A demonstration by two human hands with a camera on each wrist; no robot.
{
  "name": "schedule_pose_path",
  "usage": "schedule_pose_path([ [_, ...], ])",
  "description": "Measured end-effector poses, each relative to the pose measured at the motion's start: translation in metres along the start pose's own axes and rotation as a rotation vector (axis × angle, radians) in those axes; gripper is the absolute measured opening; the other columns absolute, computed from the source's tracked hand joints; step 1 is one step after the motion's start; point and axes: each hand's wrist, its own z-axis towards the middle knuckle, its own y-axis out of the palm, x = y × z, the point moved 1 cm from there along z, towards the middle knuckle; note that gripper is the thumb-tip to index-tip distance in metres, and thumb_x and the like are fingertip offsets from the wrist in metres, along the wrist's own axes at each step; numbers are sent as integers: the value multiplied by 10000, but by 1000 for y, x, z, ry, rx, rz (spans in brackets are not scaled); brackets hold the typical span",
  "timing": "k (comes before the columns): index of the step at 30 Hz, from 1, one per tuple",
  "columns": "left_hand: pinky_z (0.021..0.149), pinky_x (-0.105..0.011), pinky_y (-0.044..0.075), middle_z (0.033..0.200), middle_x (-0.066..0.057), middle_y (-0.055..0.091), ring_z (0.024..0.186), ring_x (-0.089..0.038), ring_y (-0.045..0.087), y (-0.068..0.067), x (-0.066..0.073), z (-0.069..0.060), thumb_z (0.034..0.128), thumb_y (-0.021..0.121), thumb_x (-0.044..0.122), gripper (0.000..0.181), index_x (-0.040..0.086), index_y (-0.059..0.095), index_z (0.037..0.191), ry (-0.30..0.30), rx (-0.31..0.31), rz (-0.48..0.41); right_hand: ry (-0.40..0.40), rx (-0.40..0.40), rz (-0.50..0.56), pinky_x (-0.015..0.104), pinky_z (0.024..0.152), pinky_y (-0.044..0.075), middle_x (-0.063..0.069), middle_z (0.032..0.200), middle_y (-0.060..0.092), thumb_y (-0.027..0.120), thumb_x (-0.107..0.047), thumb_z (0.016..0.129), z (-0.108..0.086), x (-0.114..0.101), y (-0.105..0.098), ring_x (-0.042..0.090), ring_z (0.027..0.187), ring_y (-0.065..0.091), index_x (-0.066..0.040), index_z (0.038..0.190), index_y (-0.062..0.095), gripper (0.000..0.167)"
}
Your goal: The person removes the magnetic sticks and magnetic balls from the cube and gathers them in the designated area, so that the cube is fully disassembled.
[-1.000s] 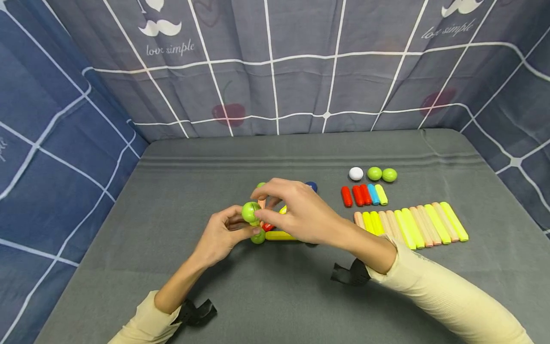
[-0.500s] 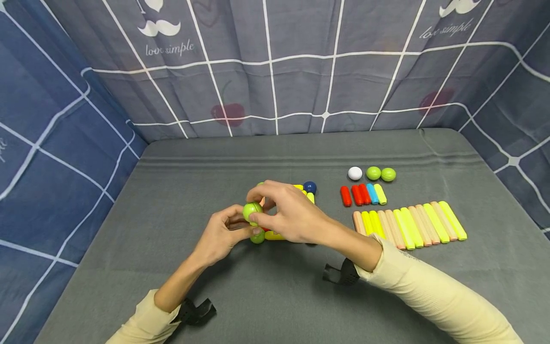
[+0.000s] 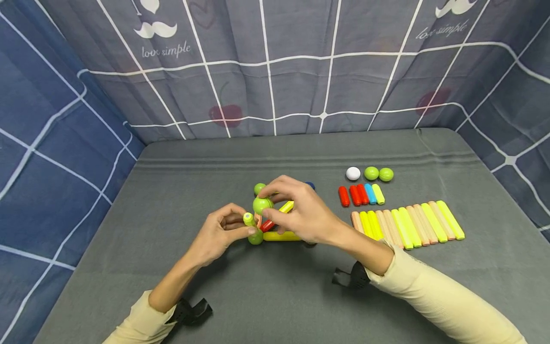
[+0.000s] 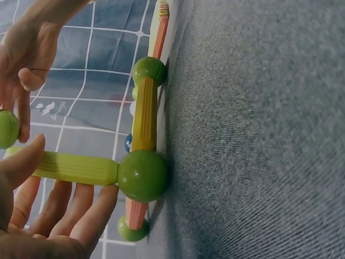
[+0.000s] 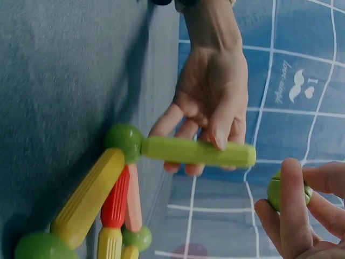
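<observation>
Your left hand (image 3: 220, 231) pinches one upright yellow-green rod (image 4: 75, 168), its foot in one corner ball (image 4: 143, 176) on the worktop (image 3: 258, 296). Your right hand (image 3: 305, 210) pinches one held green ball (image 3: 261, 205), just apart from the rod's free end. Farther right lie one white ball (image 3: 353, 173), two loose green balls (image 3: 371, 173) and five short rods (image 3: 370, 193), three of them red; nearer, roughly a dozen long rods (image 3: 412, 228).

Green ball (image 3: 262, 205) in the right hand (image 3: 306, 210) now off the yellow-green stick (image 5: 183, 151), its top bare
</observation>
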Motion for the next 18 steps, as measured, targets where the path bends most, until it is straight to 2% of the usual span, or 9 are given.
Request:
schedule_pose_path([
  [4, 826, -342, 557, 1069, -265, 673, 969, -271, 692, 1, 0, 0, 849, 772, 31, 269, -9, 621, 1069, -24, 15, 19, 67, 41, -4, 338, 518, 568, 49, 1096, 594, 711, -12, 887, -8, 4, -14, 275, 1022, 642, -60, 1096, 688, 215],
  [11, 821, -327, 553, 1057, -242, 683, 959, -254, 694, 0, -1, 0, 845, 778, 45, 276, 3, 628, 1074, -43, 22, 44, 166, 139, -96, 374, 604, 583, 70, 1158, 624, 735, 4, 870, -30, 16, -49, 265, 1047, 648, -54, 1150, 670, 293],
  [15, 820, -329, 554, 1074, -237, 682, 967, -253, 693, 1, -1, 0, 849, 776, 50, 279, 6, 628, 1081, -43, 18, 49, 223, 197, -189, 311, 659, 574, 100, 1144, 650, 736, -26, 882, -49, 24, -73, 259, 844, 704, -28, 1203, 650, 333],
  [18, 820, -328, 554, 1075, -242, 680, 969, -251, 693, 2, -1, 1, 850, 774, 47, 278, 7, 628, 1083, -36, 14, 48, 267, 253, -289, 248, 691, 545, 86, 1096, 673, 740, -112, 900, -64, 28, -93, 192, 751, 699, -44, 1208, 654, 327],
])
